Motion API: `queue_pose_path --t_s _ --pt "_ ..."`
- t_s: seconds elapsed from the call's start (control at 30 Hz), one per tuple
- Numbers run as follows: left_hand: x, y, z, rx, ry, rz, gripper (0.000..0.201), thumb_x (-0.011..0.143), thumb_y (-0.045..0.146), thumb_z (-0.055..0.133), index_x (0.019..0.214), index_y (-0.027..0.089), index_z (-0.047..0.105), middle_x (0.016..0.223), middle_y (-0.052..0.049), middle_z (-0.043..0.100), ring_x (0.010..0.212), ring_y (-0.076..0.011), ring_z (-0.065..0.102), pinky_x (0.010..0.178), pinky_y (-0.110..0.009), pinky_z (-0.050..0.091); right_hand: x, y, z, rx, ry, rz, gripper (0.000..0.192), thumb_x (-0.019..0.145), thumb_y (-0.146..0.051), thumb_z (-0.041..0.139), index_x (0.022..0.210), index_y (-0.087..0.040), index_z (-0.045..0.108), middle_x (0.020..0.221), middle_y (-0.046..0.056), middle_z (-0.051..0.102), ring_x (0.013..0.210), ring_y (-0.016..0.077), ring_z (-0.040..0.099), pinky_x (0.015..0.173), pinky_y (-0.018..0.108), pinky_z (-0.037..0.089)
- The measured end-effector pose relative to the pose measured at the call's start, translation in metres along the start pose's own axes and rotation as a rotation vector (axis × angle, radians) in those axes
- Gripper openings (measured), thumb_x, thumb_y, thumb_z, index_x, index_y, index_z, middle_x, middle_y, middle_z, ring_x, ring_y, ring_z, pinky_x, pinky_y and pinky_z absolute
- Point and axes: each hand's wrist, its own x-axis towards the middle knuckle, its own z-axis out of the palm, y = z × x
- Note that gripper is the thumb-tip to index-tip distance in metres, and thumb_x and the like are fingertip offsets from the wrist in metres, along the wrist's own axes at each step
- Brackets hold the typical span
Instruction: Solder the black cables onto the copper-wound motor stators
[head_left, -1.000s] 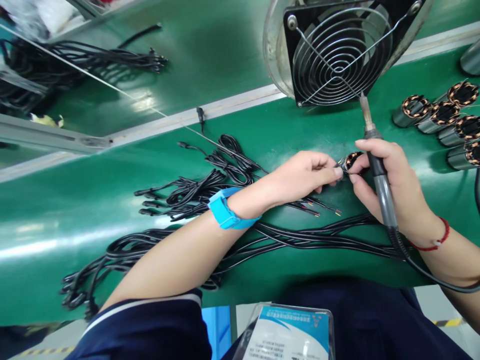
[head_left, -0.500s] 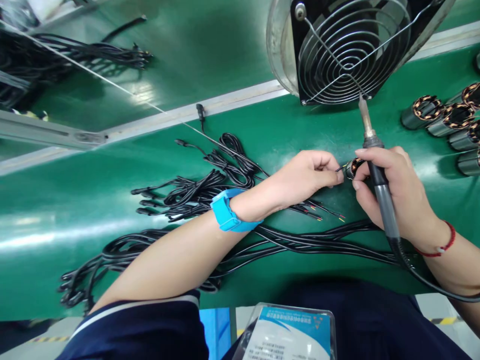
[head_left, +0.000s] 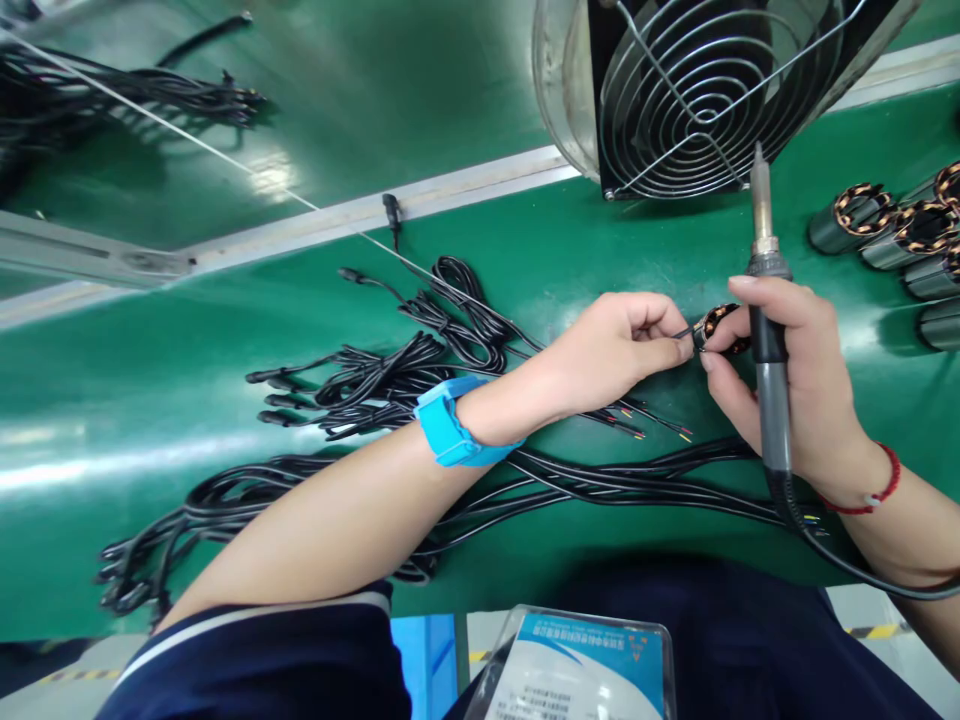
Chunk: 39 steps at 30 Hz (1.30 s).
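While the left hand [head_left: 615,345] pinches a thin wire end against it, the small motor stator [head_left: 714,325] with copper windings sits on the green belt [head_left: 150,420], pinched by the right hand [head_left: 795,380], which also grips one soldering iron [head_left: 766,330]. Four more stators [head_left: 889,235] lie right. Card [head_left: 581,670] print is unreadable.

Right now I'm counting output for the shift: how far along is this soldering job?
Done: nothing visibly finished. In hand: the left hand pinches a wire against a small stator steadied by the right hand, which also grips the soldering iron, tip up and away from the joint. Left: more stators at right, and black cable bundles.
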Motion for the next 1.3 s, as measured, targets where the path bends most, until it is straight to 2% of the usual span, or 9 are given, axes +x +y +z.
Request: queue_pose_path --t_s 0.2,0.83,1.0,1.3 --pt "-0.0012 0.0021 0.0004 0.006 -0.003 0.000 0.017 0.080 0.015 0.058 0.066 0.014 0.051 0.064 0.004 0.049 0.060 -0.0058 0.041 0.059 -0.020 0.033 -0.0001 0.0019 0.0019 0.054 -0.002 0.015 0.056 0.086 -0.015 0.056 0.132 -0.040 0.037 0.089 -0.003 0.064 0.086 0.0237 0.058 0.086 0.045 0.045" --pt "0.0006 -0.0001 0.0020 -0.032 0.002 0.013 0.016 0.079 0.010 0.057 0.064 0.013 0.052 0.062 0.005 0.046 0.057 -0.0046 0.038 0.057 -0.020 0.032 0.0045 0.0049 0.0005 0.034 0.013 -0.121 0.056 0.081 -0.011 0.057 0.128 -0.035 0.041 0.085 -0.004 0.065 0.081 0.0214 0.056 0.077 0.040 0.046" --pt "-0.0005 0.0013 0.0006 -0.026 0.006 -0.004 0.012 0.080 0.011 0.057 0.069 0.013 0.054 0.065 0.004 0.048 0.060 -0.0052 0.041 0.058 -0.020 0.032 0.0009 0.0052 -0.0024 0.013 0.002 -0.052 0.061 0.083 -0.013 0.058 0.134 -0.037 0.037 0.092 -0.002 0.065 0.089 0.0244 0.058 0.086 0.045 0.045" --pt "-0.0011 0.0036 0.0010 -0.017 0.043 -0.045 0.012 0.080 0.013 0.058 0.069 0.013 0.055 0.060 0.006 0.046 0.054 -0.0046 0.037 0.053 -0.020 0.029 0.0013 0.0064 -0.0019 -0.026 0.006 -0.058 0.055 0.084 -0.013 0.055 0.130 -0.036 0.037 0.091 -0.002 0.067 0.087 0.0239 0.057 0.081 0.044 0.047"
